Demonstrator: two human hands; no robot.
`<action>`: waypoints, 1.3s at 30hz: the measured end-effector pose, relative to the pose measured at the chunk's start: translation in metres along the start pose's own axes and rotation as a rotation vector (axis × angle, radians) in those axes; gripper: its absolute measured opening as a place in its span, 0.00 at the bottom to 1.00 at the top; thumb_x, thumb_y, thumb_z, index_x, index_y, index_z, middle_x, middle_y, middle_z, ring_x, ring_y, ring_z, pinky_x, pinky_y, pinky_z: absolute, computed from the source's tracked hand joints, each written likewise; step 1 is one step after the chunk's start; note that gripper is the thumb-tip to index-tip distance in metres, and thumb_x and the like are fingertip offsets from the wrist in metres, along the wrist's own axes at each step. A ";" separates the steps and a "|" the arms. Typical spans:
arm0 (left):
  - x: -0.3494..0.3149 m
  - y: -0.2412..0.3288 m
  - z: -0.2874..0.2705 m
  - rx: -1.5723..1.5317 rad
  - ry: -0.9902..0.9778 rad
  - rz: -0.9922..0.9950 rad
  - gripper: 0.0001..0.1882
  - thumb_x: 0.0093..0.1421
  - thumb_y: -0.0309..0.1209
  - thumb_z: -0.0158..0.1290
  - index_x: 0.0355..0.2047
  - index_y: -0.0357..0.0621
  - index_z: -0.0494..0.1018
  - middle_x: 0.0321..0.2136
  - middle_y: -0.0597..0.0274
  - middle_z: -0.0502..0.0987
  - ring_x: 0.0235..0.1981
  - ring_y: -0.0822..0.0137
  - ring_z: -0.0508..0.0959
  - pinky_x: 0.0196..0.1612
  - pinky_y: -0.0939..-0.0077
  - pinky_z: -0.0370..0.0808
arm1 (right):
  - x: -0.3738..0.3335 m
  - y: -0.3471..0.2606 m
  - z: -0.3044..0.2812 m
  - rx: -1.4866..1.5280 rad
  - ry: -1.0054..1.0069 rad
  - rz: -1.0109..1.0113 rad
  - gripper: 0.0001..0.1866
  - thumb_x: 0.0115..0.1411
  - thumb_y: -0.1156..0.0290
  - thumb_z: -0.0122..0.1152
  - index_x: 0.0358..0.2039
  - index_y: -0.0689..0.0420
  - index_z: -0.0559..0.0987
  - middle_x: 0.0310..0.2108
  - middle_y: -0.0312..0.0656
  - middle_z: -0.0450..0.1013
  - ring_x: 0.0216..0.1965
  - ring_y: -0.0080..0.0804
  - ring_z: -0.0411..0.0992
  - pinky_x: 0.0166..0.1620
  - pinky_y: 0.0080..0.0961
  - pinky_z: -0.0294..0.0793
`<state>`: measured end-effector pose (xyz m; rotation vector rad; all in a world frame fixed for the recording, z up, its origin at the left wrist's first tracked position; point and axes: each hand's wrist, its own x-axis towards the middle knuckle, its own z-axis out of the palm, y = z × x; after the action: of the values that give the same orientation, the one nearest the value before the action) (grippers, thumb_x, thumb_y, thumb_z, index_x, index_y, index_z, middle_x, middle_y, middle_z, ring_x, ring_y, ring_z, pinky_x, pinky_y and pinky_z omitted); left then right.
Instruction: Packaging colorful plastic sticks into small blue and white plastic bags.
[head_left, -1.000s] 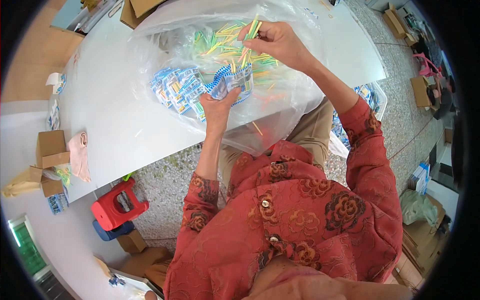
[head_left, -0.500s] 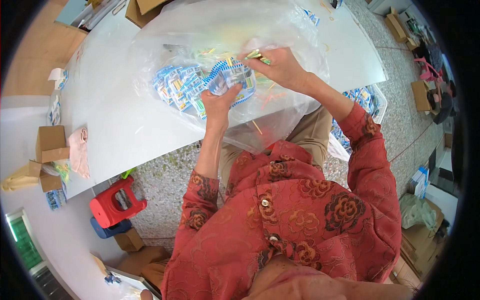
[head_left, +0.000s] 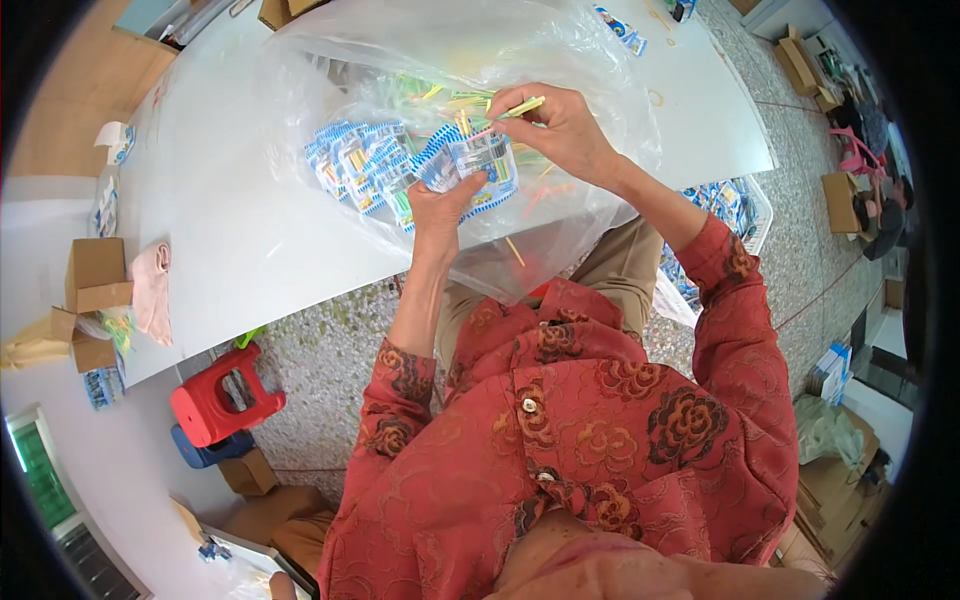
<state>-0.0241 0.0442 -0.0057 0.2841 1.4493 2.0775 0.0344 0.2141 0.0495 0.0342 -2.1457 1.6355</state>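
My left hand [head_left: 440,203] pinches a small blue-and-white packet [head_left: 487,160] by its lower edge, thumb on top. Thin yellow and pinkish sticks poke from the packet's upper opening. Just right of that opening, my right hand [head_left: 565,130] is closed on a small bunch of thin yellow-green sticks [head_left: 528,105]. More loose sticks [head_left: 425,90] lie behind the packet on a large clear plastic bag [head_left: 350,40]. To the left, several similar packets [head_left: 352,165] are fanned out in an overlapping row, with coloured sticks showing in them.
The bag covers part of a white table [head_left: 220,200] and hangs over its front edge. A crate [head_left: 755,215] of blue packets stands to the right, below the table. Left of me are a red stool [head_left: 225,395], a pink cloth [head_left: 152,290] and a cardboard box [head_left: 97,270].
Sticks now stand up out of the packet's opening. My right hand has shifted slightly, its bunch now pointing to the right. My left hand keeps its grip almost in place.
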 end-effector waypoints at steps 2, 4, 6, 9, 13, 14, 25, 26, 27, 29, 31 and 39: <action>0.000 0.001 -0.001 0.029 0.008 0.017 0.17 0.45 0.20 0.60 0.37 0.40 0.74 0.33 0.64 0.78 0.32 0.74 0.76 0.38 0.80 0.72 | 0.002 0.000 -0.001 0.034 -0.023 0.061 0.06 0.53 0.74 0.58 0.31 0.61 0.76 0.24 0.32 0.72 0.24 0.14 0.67 0.28 0.13 0.66; -0.001 0.001 -0.002 0.058 0.017 0.033 0.15 0.45 0.20 0.60 0.36 0.40 0.75 0.31 0.65 0.78 0.30 0.76 0.76 0.36 0.81 0.72 | 0.005 -0.003 -0.004 0.107 -0.079 0.163 0.06 0.54 0.73 0.58 0.31 0.60 0.76 0.23 0.33 0.72 0.23 0.15 0.65 0.27 0.15 0.66; -0.001 0.002 -0.002 0.080 0.021 0.080 0.14 0.45 0.20 0.60 0.35 0.39 0.76 0.30 0.66 0.78 0.29 0.77 0.75 0.35 0.82 0.71 | 0.008 -0.007 -0.005 0.137 -0.096 0.215 0.06 0.53 0.72 0.58 0.31 0.60 0.76 0.23 0.34 0.72 0.23 0.15 0.65 0.27 0.15 0.66; -0.002 0.004 -0.004 0.135 0.018 0.114 0.13 0.46 0.21 0.59 0.35 0.38 0.76 0.30 0.66 0.78 0.29 0.78 0.74 0.34 0.83 0.70 | 0.010 -0.008 -0.005 0.177 -0.120 0.288 0.06 0.53 0.71 0.58 0.31 0.59 0.76 0.22 0.34 0.71 0.22 0.16 0.65 0.27 0.16 0.65; -0.001 0.003 -0.006 0.175 -0.006 0.175 0.13 0.46 0.21 0.59 0.35 0.36 0.76 0.30 0.66 0.78 0.29 0.78 0.74 0.33 0.83 0.70 | 0.012 -0.007 -0.010 0.178 -0.152 0.315 0.08 0.56 0.69 0.56 0.34 0.59 0.76 0.23 0.32 0.69 0.23 0.16 0.64 0.28 0.15 0.64; 0.000 0.004 -0.008 0.192 -0.022 0.176 0.13 0.46 0.21 0.59 0.35 0.36 0.76 0.30 0.66 0.78 0.29 0.78 0.74 0.33 0.83 0.70 | 0.013 -0.006 -0.011 0.178 -0.150 0.317 0.08 0.56 0.69 0.56 0.34 0.59 0.76 0.23 0.32 0.69 0.23 0.16 0.64 0.28 0.15 0.64; 0.001 0.005 -0.009 0.210 -0.028 0.231 0.11 0.47 0.21 0.59 0.33 0.36 0.76 0.28 0.66 0.78 0.27 0.79 0.74 0.32 0.84 0.70 | 0.017 -0.003 -0.010 0.247 -0.099 0.408 0.07 0.56 0.70 0.55 0.34 0.59 0.74 0.20 0.31 0.67 0.24 0.16 0.63 0.29 0.15 0.64; 0.003 0.003 -0.010 0.247 -0.022 0.250 0.10 0.47 0.21 0.59 0.32 0.36 0.76 0.27 0.67 0.77 0.26 0.79 0.73 0.31 0.85 0.69 | 0.017 -0.004 -0.009 0.246 -0.098 0.409 0.07 0.56 0.70 0.55 0.34 0.59 0.74 0.20 0.31 0.67 0.24 0.16 0.63 0.29 0.15 0.64; 0.004 0.001 -0.011 0.284 -0.016 0.270 0.09 0.47 0.21 0.60 0.31 0.36 0.76 0.25 0.68 0.77 0.25 0.80 0.73 0.30 0.85 0.69 | 0.016 -0.006 -0.008 0.204 -0.099 0.372 0.07 0.56 0.70 0.55 0.34 0.59 0.74 0.20 0.31 0.67 0.23 0.16 0.63 0.28 0.15 0.64; 0.006 0.000 -0.011 0.319 -0.012 0.288 0.08 0.47 0.22 0.60 0.29 0.36 0.76 0.23 0.69 0.76 0.24 0.80 0.71 0.29 0.85 0.68 | 0.016 -0.010 -0.006 0.161 -0.097 0.337 0.07 0.56 0.71 0.55 0.34 0.59 0.74 0.20 0.32 0.67 0.22 0.16 0.64 0.28 0.15 0.64; 0.008 -0.001 -0.011 0.355 -0.006 0.307 0.07 0.46 0.22 0.60 0.28 0.36 0.76 0.22 0.70 0.75 0.23 0.81 0.70 0.27 0.85 0.67 | 0.016 -0.013 -0.004 0.086 -0.083 0.260 0.07 0.56 0.71 0.55 0.34 0.59 0.74 0.19 0.32 0.67 0.21 0.16 0.63 0.26 0.15 0.64; 0.012 -0.012 -0.015 0.474 0.042 0.376 0.08 0.45 0.24 0.61 0.25 0.36 0.74 0.18 0.70 0.73 0.20 0.81 0.66 0.24 0.85 0.65 | 0.024 -0.010 -0.010 0.144 -0.097 0.322 0.06 0.54 0.70 0.56 0.29 0.59 0.74 0.17 0.32 0.66 0.20 0.16 0.63 0.26 0.15 0.63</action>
<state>-0.0372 0.0419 -0.0245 0.7533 2.0340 1.9922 0.0186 0.2263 0.0694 -0.2023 -2.1888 2.0053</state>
